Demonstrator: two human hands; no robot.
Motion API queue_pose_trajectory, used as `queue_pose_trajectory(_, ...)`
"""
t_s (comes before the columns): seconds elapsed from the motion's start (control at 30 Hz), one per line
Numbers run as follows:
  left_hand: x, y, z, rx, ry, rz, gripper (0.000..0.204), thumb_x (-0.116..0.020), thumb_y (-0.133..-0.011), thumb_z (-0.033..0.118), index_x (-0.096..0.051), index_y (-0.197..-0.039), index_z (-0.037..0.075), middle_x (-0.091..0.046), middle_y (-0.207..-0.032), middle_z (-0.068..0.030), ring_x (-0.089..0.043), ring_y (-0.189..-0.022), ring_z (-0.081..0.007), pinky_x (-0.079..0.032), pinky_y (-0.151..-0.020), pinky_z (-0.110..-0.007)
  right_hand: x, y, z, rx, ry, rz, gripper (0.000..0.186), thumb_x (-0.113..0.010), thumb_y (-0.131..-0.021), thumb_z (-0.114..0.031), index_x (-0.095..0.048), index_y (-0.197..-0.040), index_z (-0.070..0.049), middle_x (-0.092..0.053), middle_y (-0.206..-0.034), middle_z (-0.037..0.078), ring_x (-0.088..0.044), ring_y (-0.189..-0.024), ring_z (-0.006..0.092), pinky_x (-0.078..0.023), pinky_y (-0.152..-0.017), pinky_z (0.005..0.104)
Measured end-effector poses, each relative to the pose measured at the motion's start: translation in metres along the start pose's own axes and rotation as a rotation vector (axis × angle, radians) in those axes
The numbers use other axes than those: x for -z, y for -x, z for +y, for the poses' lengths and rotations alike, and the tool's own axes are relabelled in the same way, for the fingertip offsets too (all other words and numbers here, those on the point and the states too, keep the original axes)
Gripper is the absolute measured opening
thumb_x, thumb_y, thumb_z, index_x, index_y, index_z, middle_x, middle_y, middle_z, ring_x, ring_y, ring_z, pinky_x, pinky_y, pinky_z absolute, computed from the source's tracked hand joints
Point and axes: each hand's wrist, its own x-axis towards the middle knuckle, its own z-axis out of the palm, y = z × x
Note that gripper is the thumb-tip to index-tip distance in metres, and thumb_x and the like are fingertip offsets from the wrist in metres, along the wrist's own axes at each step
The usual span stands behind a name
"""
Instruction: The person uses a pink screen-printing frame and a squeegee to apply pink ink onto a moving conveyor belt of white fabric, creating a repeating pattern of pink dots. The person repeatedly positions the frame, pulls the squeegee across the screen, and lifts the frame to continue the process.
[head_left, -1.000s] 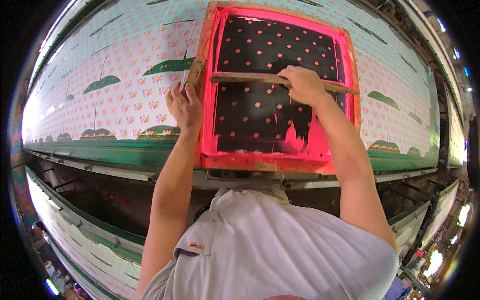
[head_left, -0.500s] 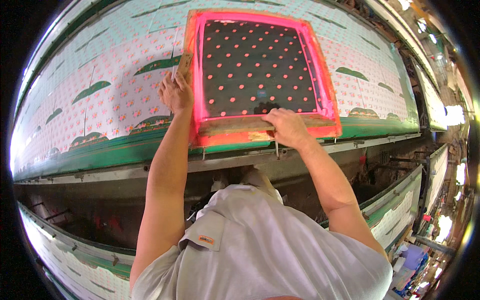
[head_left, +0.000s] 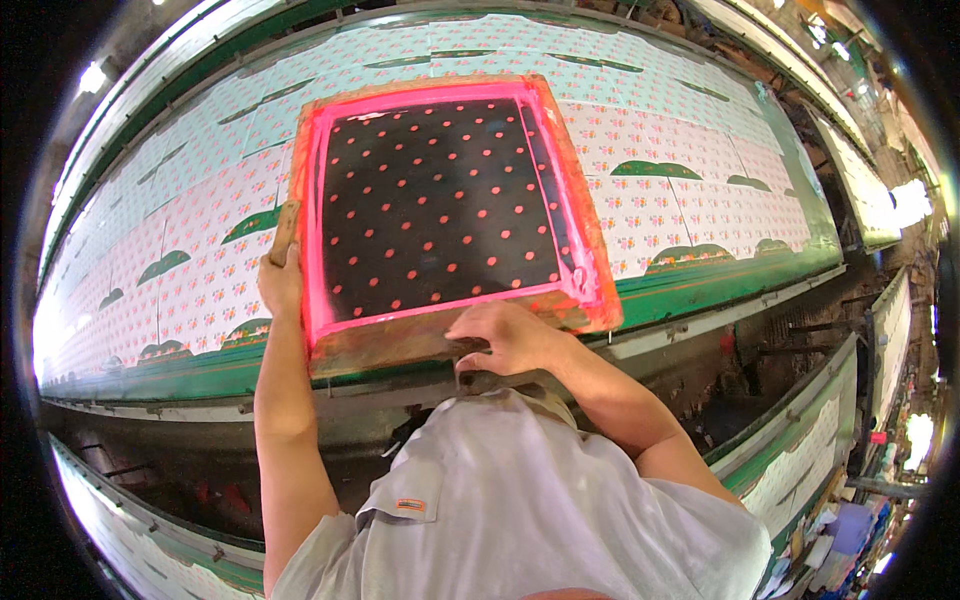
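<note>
A square screen-printing frame [head_left: 318,352] lies in front of me over the long table. Its border is smeared pink and orange, and its dark mesh [head_left: 440,215] carries rows of pinkish-red dots. On the left side of the frame sits a wooden strip [head_left: 286,230]; my left hand [head_left: 280,282] is closed round its lower end. At the middle of the near wooden rail is my right hand [head_left: 505,338], fingers over the rail and thumb on its near side. Whether the frame touches the cloth beneath is hidden.
White and pale-blue cloth [head_left: 655,125] with small flower clusters covers the table, with green umbrella-like shapes across it. A green strip and metal rail [head_left: 680,328] run along the near edge. Behind me stands another printed table [head_left: 800,450]. Assorted items [head_left: 850,525] lie at the lower right.
The frame has shifted left along the table and turned slightly anticlockwise, with both hands moving along with it. More printed cloth shows to its right. The head view has shifted too.
</note>
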Motion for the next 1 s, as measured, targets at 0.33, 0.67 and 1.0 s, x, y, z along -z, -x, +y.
queue_pose_trajectory(0.33, 0.005, -0.005, 0.015, 0.130, -0.088, -0.069, 0.068, -0.078, -0.095, 0.065, -0.079, -0.114, -0.001, -0.078, -0.108, -0.0236, -0.073, -0.102, -0.0417, -0.055, -0.093, -0.053, 0.121, 0.104, 0.146, -0.230, 0.280, 0.673, 0.054, -0.079, -0.094, -0.019, -0.069, -0.144, -0.004, -0.062, -0.153, 0.022, -0.054, -0.145, 0.0434, -0.039, -0.126, 0.0520)
queue_pose_trajectory(0.67, 0.002, -0.009, 0.007, 0.159, -0.126, -0.065, 0.080, -0.079, -0.092, 0.069, -0.077, -0.119, -0.007, -0.078, -0.111, -0.0252, -0.073, -0.105, -0.0399, -0.055, -0.095, -0.051, 0.097, 0.116, 0.204, -0.222, -0.404, 0.954, 0.055, -0.059, -0.114, -0.024, -0.055, -0.154, 0.012, -0.059, -0.154, 0.023, -0.054, -0.149, 0.0328, -0.038, -0.129, 0.0454)
queue_pose_trajectory(1.0, 0.004, -0.007, 0.009, 0.148, -0.003, -0.067, 0.066, -0.082, -0.094, 0.059, -0.078, -0.104, -0.006, -0.077, -0.092, -0.0216, -0.072, -0.086, -0.0359, -0.054, -0.083, -0.050, 0.103, 0.122, 0.205, -0.309, -1.092, 1.081, 0.074, -0.050, -0.115, -0.054, -0.052, -0.161, 0.003, -0.048, -0.168, 0.027, -0.047, -0.156, 0.0400, -0.034, -0.132, 0.0526)
